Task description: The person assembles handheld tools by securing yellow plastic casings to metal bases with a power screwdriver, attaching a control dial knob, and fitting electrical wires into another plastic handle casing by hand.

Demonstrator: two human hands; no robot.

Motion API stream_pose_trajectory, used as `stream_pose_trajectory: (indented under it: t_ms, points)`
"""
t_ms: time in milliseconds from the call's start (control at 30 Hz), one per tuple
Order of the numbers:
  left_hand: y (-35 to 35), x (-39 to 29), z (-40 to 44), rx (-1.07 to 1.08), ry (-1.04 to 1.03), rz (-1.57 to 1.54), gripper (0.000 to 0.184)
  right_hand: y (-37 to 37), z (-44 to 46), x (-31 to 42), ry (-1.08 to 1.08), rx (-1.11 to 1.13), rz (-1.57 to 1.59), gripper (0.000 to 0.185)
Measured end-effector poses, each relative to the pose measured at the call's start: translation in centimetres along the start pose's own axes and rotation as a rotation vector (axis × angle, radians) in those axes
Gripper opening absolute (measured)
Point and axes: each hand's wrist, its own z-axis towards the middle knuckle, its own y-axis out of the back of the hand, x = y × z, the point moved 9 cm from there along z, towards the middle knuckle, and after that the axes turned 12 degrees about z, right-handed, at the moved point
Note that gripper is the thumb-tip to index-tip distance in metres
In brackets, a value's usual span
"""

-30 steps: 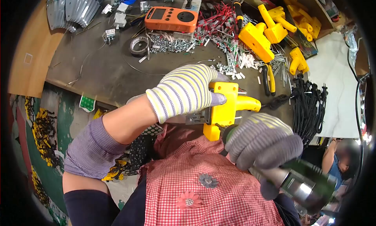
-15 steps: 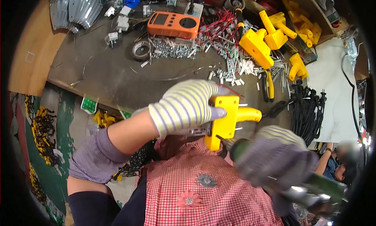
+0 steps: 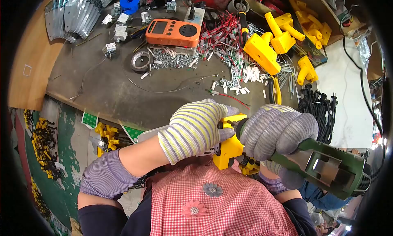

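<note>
My left hand (image 3: 198,129), in a striped glove, grips a yellow plastic housing (image 3: 230,148) at the table's front edge, thumb and fingers on its upper part. A metal plate shows partly at the housing's left side. My right hand (image 3: 278,131), gloved too, is wrapped round a dark green power drill (image 3: 327,168). The drill points left, and its tip meets the upper part of the housing; the exact contact point is hard to make out. A red wire (image 3: 233,98) lies on the table just beyond the housing.
Behind are an orange meter (image 3: 173,32), a tape roll (image 3: 141,61), screws and red wires. More yellow housings (image 3: 262,54), yellow-handled pliers (image 3: 277,90) and black cables (image 3: 317,109) lie at the right. Metal blades (image 3: 75,15) stand back left.
The drill has moved from the housing's lower end up to its upper part, with my right hand round it. The housing has shifted lower and turned in my left hand.
</note>
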Motion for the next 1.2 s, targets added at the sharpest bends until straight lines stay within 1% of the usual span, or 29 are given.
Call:
stream_pose_trajectory:
  t_ms: [100,200,300,367,433,533,600,633,700,800,900,1033,1133,1167,1200]
  points:
    - [-0.2,0.0,-0.4,0.062,0.036,0.088,0.048,-0.4,-0.4,0.2,-0.001,0.009,-0.003,0.034]
    - [-0.1,0.0,-0.5,-0.081,-0.015,0.025,0.045,-0.6,-1.1,0.6,-0.008,-0.021,-0.037,0.036]
    - [-0.7,0.1,0.1,-0.036,-0.089,-0.043,0.046,-0.4,-0.8,0.8,-0.023,-0.08,-0.097,0.038]
    - [-0.3,0.2,-0.2,-0.065,-0.1,-0.047,0.048,0.2,-0.3,2.3,0.009,-0.145,-0.122,0.039]
    - [-0.1,0.6,-0.6,-0.12,-0.129,-0.086,0.048,0.9,0.2,4.9,0.118,-0.159,-0.063,0.051]
    - [-0.3,0.6,-0.6,-0.027,-0.081,-0.154,0.049,3.0,-0.8,5.3,0.133,-0.194,-0.005,0.057]
    - [-0.5,0.6,-0.5,0.008,-0.066,-0.18,0.05,3.0,-2.1,4.1,0.11,-0.317,-0.092,0.056]
    - [-0.5,0.6,-0.5,0.005,-0.052,-0.173,0.05,2.7,-2.5,3.7,0.098,-0.31,-0.141,0.056]
    - [-0.6,0.7,-0.7,0.001,-0.015,-0.163,0.05,2.3,-2.7,3.0,0.089,-0.221,-0.18,0.056]
    - [-1.1,1.1,-0.7,-0.041,-0.012,-0.338,0.051,1.3,-2.5,2.9,0.082,-0.161,-0.183,0.053]
    - [-0.8,0.6,-0.6,-0.062,-0.06,-0.222,0.051,0.5,-2.5,3.2,0.075,-0.148,-0.178,0.05]
    - [-0.8,0.7,-0.9,-0.121,-0.083,-0.229,0.05,-0.4,-2.7,2.8,0.082,-0.153,-0.197,0.046]
    - [-0.4,0.1,-0.5,-0.149,-0.2,-0.113,0.049,-0.3,-2.2,2.9,0.084,-0.184,-0.202,0.043]
    - [-0.4,0.1,-0.6,-0.153,-0.217,-0.127,0.049,-0.1,-1.8,3.2,0.075,-0.198,-0.181,0.042]
    - [-0.1,0.2,-0.5,-0.155,-0.238,-0.136,0.049,0.4,-1.4,4.1,0.006,-0.178,-0.15,0.041]
